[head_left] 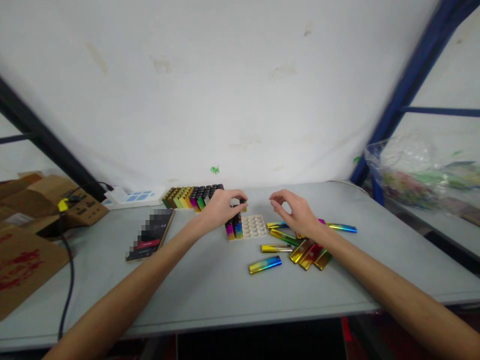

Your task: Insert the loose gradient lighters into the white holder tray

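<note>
My left hand [221,206] is above the left part of a white tray with round holes [255,226]. Its thumb and fingers curl round a dark-topped lighter, which the fingers mostly hide. Below that hand, upright lighters [237,229] with black tops and pink, blue and gold bodies stand in the tray. To the right of the tray my right hand [296,210] hovers with bent fingers, thumb a little apart from them and nothing visible between. Several shiny gold, green, red and blue lighters [302,251] lie loose under and in front of it; one gold-and-blue lighter [265,265] lies nearest me.
Behind my left hand stand rows of upright lighters [193,196]. Left of them are a white power strip [135,196], a phone [152,234] and open cardboard boxes [45,200] with a black cable [71,270]. A clear plastic bag [408,165] is at the right, by a blue post [397,100].
</note>
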Motion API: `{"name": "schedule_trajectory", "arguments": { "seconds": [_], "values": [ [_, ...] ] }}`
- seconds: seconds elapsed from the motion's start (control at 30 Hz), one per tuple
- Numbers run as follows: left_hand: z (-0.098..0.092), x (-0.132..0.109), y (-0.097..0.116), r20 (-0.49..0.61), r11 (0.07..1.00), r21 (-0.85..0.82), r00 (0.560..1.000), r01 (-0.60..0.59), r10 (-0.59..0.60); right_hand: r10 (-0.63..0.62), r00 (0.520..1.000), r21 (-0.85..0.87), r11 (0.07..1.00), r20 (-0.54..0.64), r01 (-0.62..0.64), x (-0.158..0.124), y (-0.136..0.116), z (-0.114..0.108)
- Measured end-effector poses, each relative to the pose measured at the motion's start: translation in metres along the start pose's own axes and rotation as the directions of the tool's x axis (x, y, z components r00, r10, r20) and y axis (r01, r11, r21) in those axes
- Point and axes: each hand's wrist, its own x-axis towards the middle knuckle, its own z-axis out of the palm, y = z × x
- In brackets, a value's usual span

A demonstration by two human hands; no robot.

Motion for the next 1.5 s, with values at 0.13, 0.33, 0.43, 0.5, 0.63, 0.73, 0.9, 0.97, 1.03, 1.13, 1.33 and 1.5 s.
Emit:
{"name": "schedule_trajectory", "arguments": {
  "seconds": [0.13,0.33,0.43,0.5,0.63,0.73,0.9,0.97,1.03,1.13,1.33,1.5],
  "values": [
    [-0.003,0.014,0.001,0.218,0.999,-0.014,0.975,0.049,-0.045,-0.043,0.999,-0.024,0.999,0.027,0.043,0.0,0.0,-0.001],
    [-0.014,0.018,0.005,0.255,0.994,-0.062,0.964,0.089,-0.07,-0.09,0.994,-0.037,0.995,0.057,0.093,0.0,0.003,0.001],
    [-0.018,0.018,0.005,0.248,0.993,-0.05,0.964,0.108,-0.092,-0.087,0.994,-0.042,0.995,0.063,0.089,0.0,0.005,0.0],
    [-0.019,0.018,0.004,0.26,0.994,-0.032,0.961,0.103,-0.091,-0.086,0.993,-0.045,0.995,0.076,0.089,0.0,0.006,-0.001],
    [-0.016,0.02,0.001,0.245,0.998,-0.014,0.968,0.067,-0.062,-0.084,0.99,-0.043,0.995,0.117,0.089,0.0,0.007,0.0],
    [-0.013,0.022,-0.001,0.25,0.997,-0.024,0.966,0.075,-0.067,-0.094,0.984,-0.035,0.994,0.154,0.1,0.0,0.005,0.001],
    [-0.014,0.023,-0.002,0.259,0.991,-0.07,0.961,0.114,-0.092,-0.121,0.98,-0.027,0.992,0.157,0.126,0.001,-0.001,-0.001],
    [-0.016,0.022,0.0,0.25,0.991,-0.079,0.964,0.11,-0.087,-0.113,0.981,-0.035,0.992,0.156,0.12,0.001,-0.003,-0.003],
    [-0.017,0.021,0.003,0.262,0.992,-0.072,0.961,0.105,-0.082,-0.105,0.982,-0.036,0.993,0.156,0.112,0.001,-0.004,-0.006],
    [-0.015,0.02,0.004,0.288,0.994,-0.054,0.955,0.091,-0.072,-0.125,0.974,0.015,0.992,0.191,0.124,0.001,-0.006,-0.008],
    [-0.008,0.02,0.005,0.279,0.998,-0.016,0.959,0.053,-0.047,-0.228,0.853,0.193,0.969,0.469,0.153,-0.007,-0.026,-0.003],
    [-0.006,0.019,0.006,0.307,0.997,-0.001,0.949,0.079,-0.075,-0.302,0.704,0.199,0.953,0.643,0.227,-0.017,-0.042,0.005]
  ]
}}
